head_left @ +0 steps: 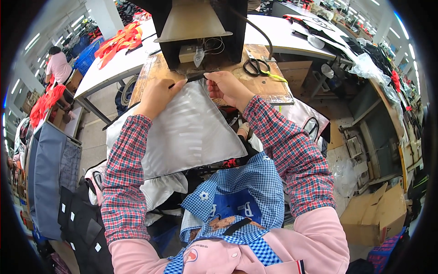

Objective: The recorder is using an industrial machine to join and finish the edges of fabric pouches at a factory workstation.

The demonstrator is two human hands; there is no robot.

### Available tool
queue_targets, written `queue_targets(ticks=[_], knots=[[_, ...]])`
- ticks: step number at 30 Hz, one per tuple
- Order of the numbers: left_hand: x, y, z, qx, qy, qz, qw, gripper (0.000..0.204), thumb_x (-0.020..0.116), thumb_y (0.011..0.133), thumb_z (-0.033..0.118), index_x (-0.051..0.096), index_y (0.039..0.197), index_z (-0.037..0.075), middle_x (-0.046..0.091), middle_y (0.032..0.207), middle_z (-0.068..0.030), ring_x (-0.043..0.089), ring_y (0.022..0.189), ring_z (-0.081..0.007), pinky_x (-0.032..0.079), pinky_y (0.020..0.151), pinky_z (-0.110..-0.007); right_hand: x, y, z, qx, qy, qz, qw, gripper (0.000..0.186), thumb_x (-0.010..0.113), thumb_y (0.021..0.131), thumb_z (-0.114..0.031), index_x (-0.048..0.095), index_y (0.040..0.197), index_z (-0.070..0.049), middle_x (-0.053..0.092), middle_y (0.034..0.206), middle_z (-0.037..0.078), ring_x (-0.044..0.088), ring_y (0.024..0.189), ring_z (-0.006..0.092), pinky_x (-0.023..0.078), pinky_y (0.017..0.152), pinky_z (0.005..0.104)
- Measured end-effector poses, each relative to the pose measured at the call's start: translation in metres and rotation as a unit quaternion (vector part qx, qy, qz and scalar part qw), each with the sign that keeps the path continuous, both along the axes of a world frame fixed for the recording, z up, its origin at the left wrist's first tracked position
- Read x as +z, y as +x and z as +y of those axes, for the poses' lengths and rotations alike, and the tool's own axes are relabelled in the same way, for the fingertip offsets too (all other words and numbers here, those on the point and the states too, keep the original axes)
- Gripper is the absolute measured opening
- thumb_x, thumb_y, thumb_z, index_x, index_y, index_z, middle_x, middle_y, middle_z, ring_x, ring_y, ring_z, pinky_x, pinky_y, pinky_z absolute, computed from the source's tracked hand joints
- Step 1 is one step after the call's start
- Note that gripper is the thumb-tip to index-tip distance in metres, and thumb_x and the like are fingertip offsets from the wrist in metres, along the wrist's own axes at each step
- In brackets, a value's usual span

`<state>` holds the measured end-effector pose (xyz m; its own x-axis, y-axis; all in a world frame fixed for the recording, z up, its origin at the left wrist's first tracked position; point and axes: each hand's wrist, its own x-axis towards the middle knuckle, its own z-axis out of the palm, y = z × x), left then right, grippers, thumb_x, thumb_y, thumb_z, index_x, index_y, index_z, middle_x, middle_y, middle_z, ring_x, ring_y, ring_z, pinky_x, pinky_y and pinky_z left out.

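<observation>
A silver-grey fabric panel [182,128] with thin black edging hangs from the wooden worktop down toward my lap. My left hand [159,95] is closed on its upper left edge, thumb laid along the top. On the other side my right hand [228,89] pinches the end of the black edging strip [196,77], its other fingers curled. The strip runs taut between both hands, just in front of a black machine housing [166,50]. Inside that housing are a beige box and thin wires. Black-handled scissors [256,67] lie on the wooden worktop [273,91], right of my right hand.
White tables [107,73] extend left and right behind the worktop, with orange straps [121,41] on the left one. Cardboard boxes [374,214] and clear plastic stand at the lower right. Dark fabric pieces [80,223] hang lower left. A person in pink [59,66] is far left.
</observation>
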<state>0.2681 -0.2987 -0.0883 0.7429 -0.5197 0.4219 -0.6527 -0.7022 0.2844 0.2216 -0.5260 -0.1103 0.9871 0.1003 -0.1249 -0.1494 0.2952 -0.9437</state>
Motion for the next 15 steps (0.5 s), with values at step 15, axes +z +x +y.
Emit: queue_targets(ticks=[15], knots=[[0.014,0.015,-0.007,0.028,-0.017,-0.011,0.999,0.052,0.057,0.092,0.046,0.071,0.079,-0.003,0.063,0.068,-0.0226,0.062,0.065,-0.0380,0.049,0.064,-0.044,0.004,0.033,0.008,-0.060,0.130,0.026,0.989,0.025,0.056,0.092,-0.021,0.056,0.068,-0.011,0.056,0.063,0.000,0.051,0.053,0.0113,0.042,0.051,0.0239]])
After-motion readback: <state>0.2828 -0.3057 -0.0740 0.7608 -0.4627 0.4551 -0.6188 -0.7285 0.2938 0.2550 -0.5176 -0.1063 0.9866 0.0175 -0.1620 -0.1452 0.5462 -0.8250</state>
